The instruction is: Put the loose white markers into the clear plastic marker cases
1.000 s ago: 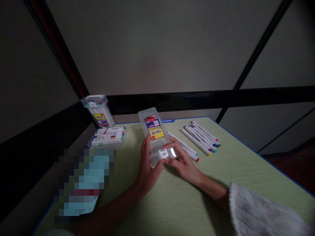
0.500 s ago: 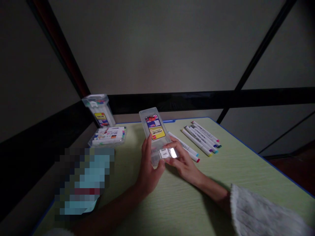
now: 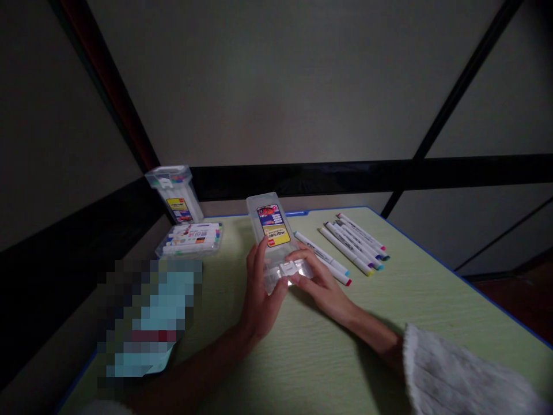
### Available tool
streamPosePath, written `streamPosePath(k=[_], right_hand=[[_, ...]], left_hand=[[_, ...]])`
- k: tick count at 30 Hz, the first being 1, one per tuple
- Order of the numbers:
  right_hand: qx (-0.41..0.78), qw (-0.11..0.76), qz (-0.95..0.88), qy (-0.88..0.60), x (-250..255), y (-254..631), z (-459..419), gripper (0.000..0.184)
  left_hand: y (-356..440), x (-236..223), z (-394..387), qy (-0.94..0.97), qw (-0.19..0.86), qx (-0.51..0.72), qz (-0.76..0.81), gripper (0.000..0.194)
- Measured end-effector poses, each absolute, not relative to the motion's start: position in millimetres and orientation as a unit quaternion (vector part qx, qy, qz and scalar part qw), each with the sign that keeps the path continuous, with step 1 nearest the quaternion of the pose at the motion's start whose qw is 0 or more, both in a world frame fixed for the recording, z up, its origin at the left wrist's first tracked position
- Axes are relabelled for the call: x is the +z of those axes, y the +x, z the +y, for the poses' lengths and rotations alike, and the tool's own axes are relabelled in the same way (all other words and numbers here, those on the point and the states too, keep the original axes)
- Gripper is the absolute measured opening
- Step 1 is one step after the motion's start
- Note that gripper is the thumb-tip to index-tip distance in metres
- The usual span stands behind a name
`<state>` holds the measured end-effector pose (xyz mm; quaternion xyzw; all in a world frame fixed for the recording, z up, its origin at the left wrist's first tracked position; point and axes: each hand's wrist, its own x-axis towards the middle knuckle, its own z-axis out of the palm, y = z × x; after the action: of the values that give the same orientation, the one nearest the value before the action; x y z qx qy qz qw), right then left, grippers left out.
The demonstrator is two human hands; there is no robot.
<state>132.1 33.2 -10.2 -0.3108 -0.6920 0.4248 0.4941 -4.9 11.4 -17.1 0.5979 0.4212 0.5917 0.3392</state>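
A clear plastic marker case (image 3: pixel 283 253) with a yellow and blue label is held up over the table, its latch end toward me. My left hand (image 3: pixel 261 302) grips its left side, fingers along the wall and thumb by the latch. On the right side, my right hand (image 3: pixel 322 285) is closed round the latch end, its thumb near the white latch (image 3: pixel 288 268). No markers show inside the case. Several white markers (image 3: pixel 352 248) with coloured ends lie in a group to the right. Another pair of markers (image 3: pixel 328 262) rests just behind my right hand.
At the back left stands a filled marker case (image 3: pixel 184 199), with a second case of markers (image 3: pixel 192 239) lying flat before it. A pixelated, light-blue object (image 3: pixel 162 311) lies on the left of the pale green table (image 3: pixel 389 328). A wall (image 3: pixel 280 104) rises behind.
The case has tipped slightly, its far end a little lower and to the right. Both hands keep hold of it near the latch. The loose markers have not moved.
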Motion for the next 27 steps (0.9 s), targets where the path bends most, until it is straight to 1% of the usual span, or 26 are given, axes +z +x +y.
streamPosePath(k=[5, 11, 16, 27], right_hand=[[0.410, 0.504, -0.686, -0.328, -8.7, 132.3, 31.8, 0.028], [0.417, 0.527, -0.657, -0.342, -9.0, 128.3, 30.6, 0.034], [0.423, 0.537, -0.647, -0.338, -9.4, 126.1, 30.7, 0.035], [0.445, 0.539, -0.625, -0.347, -10.9, 125.9, 31.9, 0.044]], left_hand=[[-5.1, -17.0, 11.1, 0.632, 0.304, 0.580, 0.414, 0.065], [-5.7, -16.1, 10.8, 0.646, 0.288, 0.579, 0.406, 0.064], [-6.6, -16.8, 11.7, 0.645, 0.301, 0.573, 0.407, 0.064], [-6.5, -15.5, 12.2, 0.619, 0.343, 0.583, 0.400, 0.067]])
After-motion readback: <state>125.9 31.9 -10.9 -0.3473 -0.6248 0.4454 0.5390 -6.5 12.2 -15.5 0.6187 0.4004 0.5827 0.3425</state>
